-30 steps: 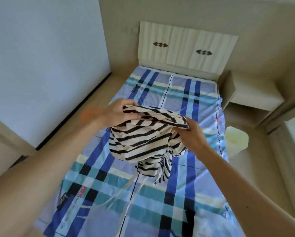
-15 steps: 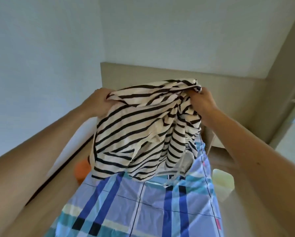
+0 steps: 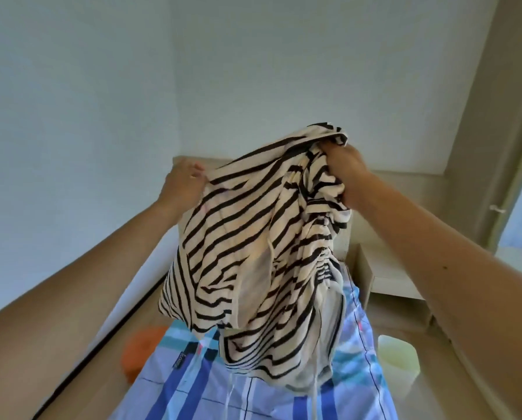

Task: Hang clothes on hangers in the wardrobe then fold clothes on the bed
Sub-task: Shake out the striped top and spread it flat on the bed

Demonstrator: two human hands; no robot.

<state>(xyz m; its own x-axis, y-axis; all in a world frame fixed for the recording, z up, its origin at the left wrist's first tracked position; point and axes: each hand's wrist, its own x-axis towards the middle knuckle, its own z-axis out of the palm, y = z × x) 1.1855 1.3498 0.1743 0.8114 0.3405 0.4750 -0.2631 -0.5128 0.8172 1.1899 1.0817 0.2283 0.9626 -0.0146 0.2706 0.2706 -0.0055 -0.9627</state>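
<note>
A cream garment with black stripes (image 3: pixel 253 237) hangs in the air in front of me, above the bed (image 3: pixel 356 386) with its blue plaid sheet. My left hand (image 3: pixel 182 184) pinches the garment's upper left edge. My right hand (image 3: pixel 344 174) grips a bunched handful of cloth at the upper right, held higher than the left. Thin white drawstrings dangle from the hem down towards the sheet. The garment hides most of the headboard and the far half of the bed.
An orange object (image 3: pixel 141 350) lies on the floor left of the bed. A pale yellow bin (image 3: pixel 397 359) stands on the floor to the right, beside a beige bedside cabinet (image 3: pixel 384 277). White walls rise behind.
Both hands have lifted the striped garment from low over the bed to head height. It has opened out and hangs longer, and my view has tilted up towards the wall.
</note>
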